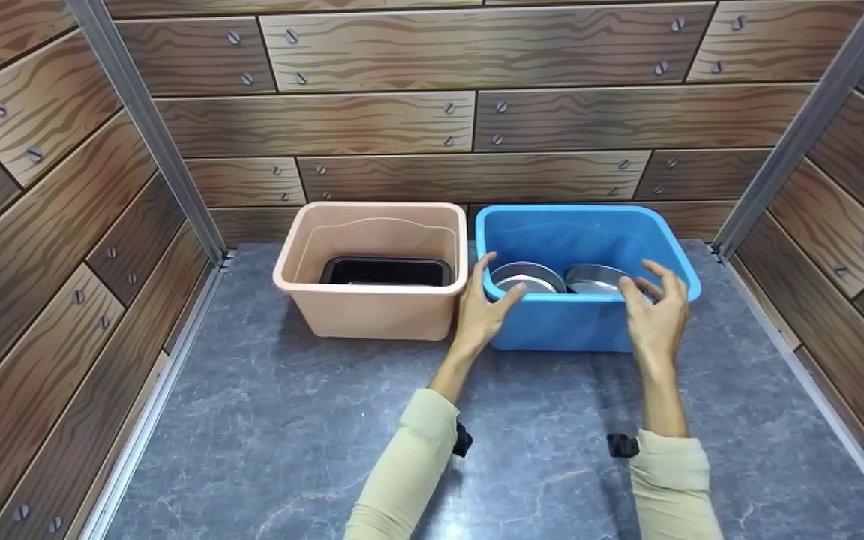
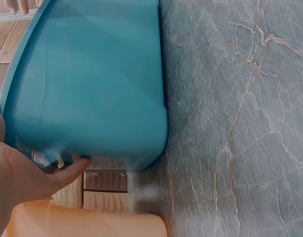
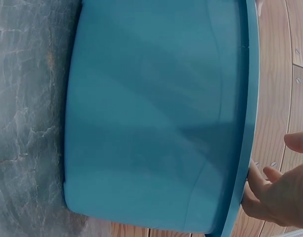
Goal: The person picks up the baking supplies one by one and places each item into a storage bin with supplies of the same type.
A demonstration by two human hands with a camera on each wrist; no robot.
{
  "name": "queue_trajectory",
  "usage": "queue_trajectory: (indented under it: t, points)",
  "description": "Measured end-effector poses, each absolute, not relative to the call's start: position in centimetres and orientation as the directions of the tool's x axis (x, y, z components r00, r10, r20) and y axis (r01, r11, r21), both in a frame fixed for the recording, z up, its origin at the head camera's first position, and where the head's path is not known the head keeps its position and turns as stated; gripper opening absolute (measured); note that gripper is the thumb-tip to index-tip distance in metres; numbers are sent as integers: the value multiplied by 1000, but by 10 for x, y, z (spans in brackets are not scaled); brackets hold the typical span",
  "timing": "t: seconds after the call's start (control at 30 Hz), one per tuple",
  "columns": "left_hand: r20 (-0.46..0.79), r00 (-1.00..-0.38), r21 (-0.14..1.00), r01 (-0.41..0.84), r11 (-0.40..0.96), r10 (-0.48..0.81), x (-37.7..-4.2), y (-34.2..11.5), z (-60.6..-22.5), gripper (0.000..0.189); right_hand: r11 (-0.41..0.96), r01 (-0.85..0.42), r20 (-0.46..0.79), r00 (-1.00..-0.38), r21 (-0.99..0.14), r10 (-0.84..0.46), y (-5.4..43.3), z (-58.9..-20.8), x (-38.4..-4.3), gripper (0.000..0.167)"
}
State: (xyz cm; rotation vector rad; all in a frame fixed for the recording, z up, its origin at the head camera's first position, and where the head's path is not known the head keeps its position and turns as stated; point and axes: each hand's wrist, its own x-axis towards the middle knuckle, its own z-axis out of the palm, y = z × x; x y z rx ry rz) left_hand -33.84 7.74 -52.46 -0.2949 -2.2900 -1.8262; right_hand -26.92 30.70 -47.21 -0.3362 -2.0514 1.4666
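A blue plastic bin (image 1: pixel 563 322) stands on the right side of the table, with two round silvery metal pans (image 1: pixel 526 276) side by side inside it. My left hand (image 1: pixel 481 307) is spread around its front left corner, the thumb by the front rim and fingers along the left side. In the left wrist view one straight finger (image 2: pixel 72 173) lies against the bin's outer wall. At the front right rim is my right hand (image 1: pixel 655 311), fingers loosely bent. The right wrist view shows its fingertips (image 3: pixel 255 180) right at the rim, the thumb apart from them.
A light pink bin (image 1: pixel 379 315) stands just left of the blue one, holding a black rectangular tray-like thing (image 1: pixel 387 271). Wood-print walls (image 1: pixel 379 124) enclose the grey marbled table (image 1: pixel 289 435) at the back and both sides.
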Motion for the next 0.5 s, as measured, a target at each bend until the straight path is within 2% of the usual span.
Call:
queue_trajectory:
  t: [0.27,0.5]
  points:
    - [279,-960,935,278,219,28,-337,78,-523,79,410,-221,416,-771,-885,481,305,-482,-272,34]
    - [290,-957,930,286,230,18,-337,79,-525,81,357,-306,447,-784,-882,431,300,-484,-267,34]
